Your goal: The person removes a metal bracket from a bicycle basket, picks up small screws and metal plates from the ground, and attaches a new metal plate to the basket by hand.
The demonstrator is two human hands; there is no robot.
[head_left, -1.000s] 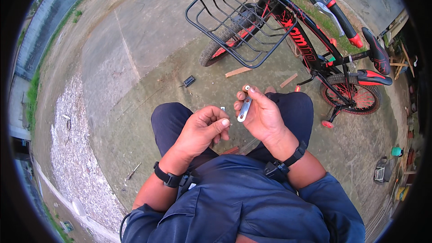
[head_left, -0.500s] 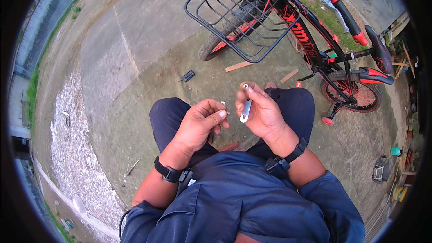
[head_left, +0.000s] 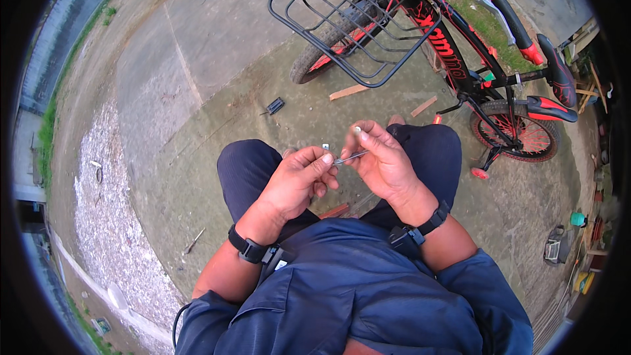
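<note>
Both of my hands are raised close together above my lap. My right hand (head_left: 383, 161) is closed on a flat metal strip (head_left: 355, 156), which now shows nearly edge-on and points toward the left hand. A small round metal piece (head_left: 357, 130), perhaps a nut, sits at the tip of that hand's thumb and forefinger. My left hand (head_left: 297, 179) pinches the strip's near end or a small metal part against it; the fingers hide which. A small light metal tab (head_left: 325, 147) shows just above the left fingertips.
A black and red bicycle (head_left: 453, 59) with a black wire basket (head_left: 355, 33) stands ahead on the right. On the concrete lie a small black part (head_left: 275, 106), wood strips (head_left: 348, 93) and a thin tool (head_left: 194, 241). White gravelly debris (head_left: 108, 210) covers ground at the left.
The metal strip in my right hand has turned from showing its flat face to nearly edge-on, with its end swung to the left fingertips. My left hand has shifted slightly right.
</note>
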